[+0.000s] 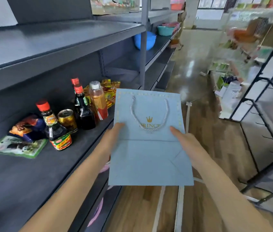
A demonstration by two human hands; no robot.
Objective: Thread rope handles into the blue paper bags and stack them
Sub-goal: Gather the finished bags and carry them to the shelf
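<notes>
Since its silver rope handle (149,113) is threaded, the flat blue paper bag (149,148) is pinched at both side edges by the left hand (114,138) and right hand (185,141), likely for stacking.

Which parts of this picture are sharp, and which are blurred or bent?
Head view: the blue bag, its rope handle and the bottles are fairly sharp; the right racks are smeared; the shelf edges bow from the wide lens; glare on the floor.
</notes>
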